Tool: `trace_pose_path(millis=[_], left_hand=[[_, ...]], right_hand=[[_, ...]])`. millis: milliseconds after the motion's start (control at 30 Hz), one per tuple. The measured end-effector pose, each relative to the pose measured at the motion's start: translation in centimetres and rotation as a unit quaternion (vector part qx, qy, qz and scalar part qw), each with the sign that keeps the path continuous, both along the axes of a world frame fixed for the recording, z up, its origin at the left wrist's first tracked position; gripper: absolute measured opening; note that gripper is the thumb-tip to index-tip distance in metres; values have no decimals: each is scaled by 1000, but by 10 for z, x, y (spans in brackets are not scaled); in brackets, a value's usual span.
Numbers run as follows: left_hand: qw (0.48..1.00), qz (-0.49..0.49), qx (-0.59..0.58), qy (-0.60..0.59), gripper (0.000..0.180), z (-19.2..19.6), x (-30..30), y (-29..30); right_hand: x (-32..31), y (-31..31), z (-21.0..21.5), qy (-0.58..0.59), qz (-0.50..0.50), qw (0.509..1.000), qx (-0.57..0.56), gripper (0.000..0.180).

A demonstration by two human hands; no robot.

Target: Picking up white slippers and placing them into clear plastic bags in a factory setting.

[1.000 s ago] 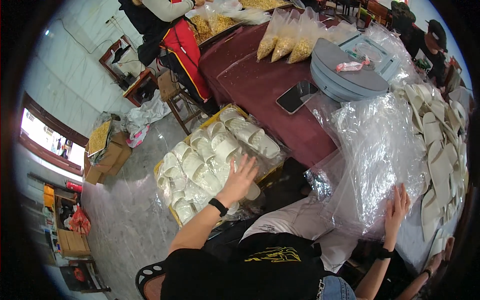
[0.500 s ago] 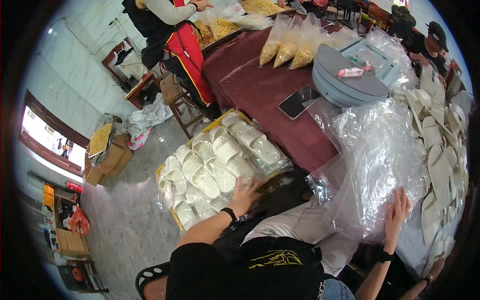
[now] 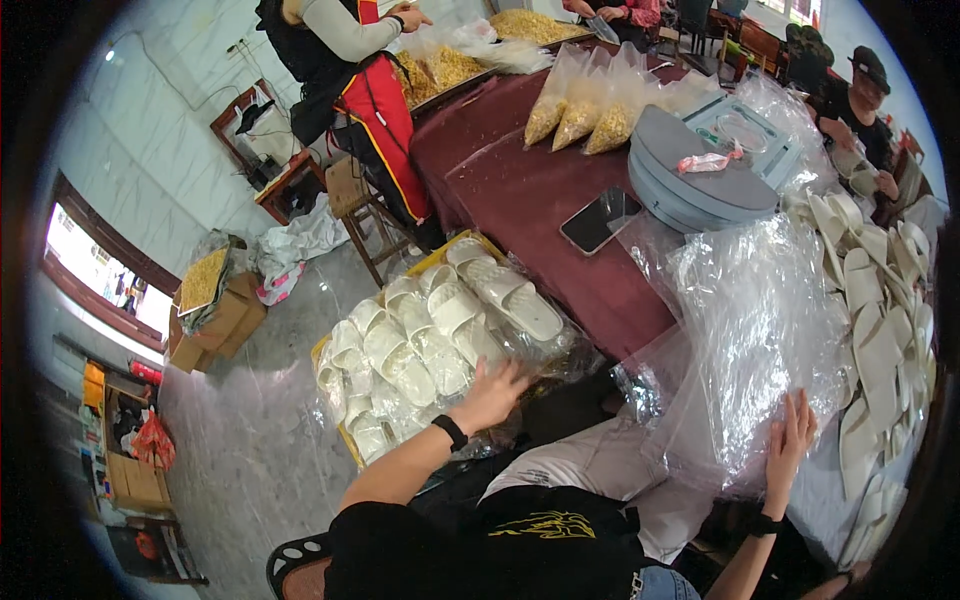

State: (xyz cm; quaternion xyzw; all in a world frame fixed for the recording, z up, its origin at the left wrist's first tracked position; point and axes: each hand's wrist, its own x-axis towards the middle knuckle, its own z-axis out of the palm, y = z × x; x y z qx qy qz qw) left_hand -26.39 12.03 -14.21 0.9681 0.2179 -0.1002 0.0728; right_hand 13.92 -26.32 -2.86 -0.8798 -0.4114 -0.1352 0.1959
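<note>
My left hand [image 3: 490, 393] lies with its fingers spread at the near right edge of some white slippers [image 3: 402, 358] wrapped in clear plastic. These slippers sit in rows in a yellow-rimmed tray [image 3: 352, 445] on my left. My right hand [image 3: 790, 436] rests with fingers stretched out on the lower right edge of a stack of clear plastic bags [image 3: 745, 330]. The stack is shiny and crumpled, and part of it hangs over the table edge near my lap. Just past it on the right lies a large heap of loose off-white slippers [image 3: 875, 345].
On the maroon tablecloth [image 3: 500, 190] lie a black phone [image 3: 600, 220], a grey rounded machine [image 3: 690, 165] and several bags of yellow pieces [image 3: 580, 125]. A co-worker in a red apron [image 3: 385, 130] stands beside a wooden stool [image 3: 355, 190]. Another person [image 3: 862, 110] sits at the far right.
My left hand has shifted slightly to the right along the tray's edge. My right hand stays on the bag stack. The person at the far right has changed posture.
</note>
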Motion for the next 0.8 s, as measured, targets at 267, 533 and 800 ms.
trace_pose_path(millis=[267, 533, 800], left_hand=[[928, 342, 45, -139, 85, 64, 24, 79], [937, 348, -34, -21, 86, -2, 60, 66], [943, 314, 92, -67, 65, -39, 25, 87]], right_hand=[[4, -3, -5, -10, -1, 1000, 1, 44], [2, -5, -4, -8, -18, 1000, -9, 44], [-3, 2, 2, 9, -6, 1000, 7, 43]])
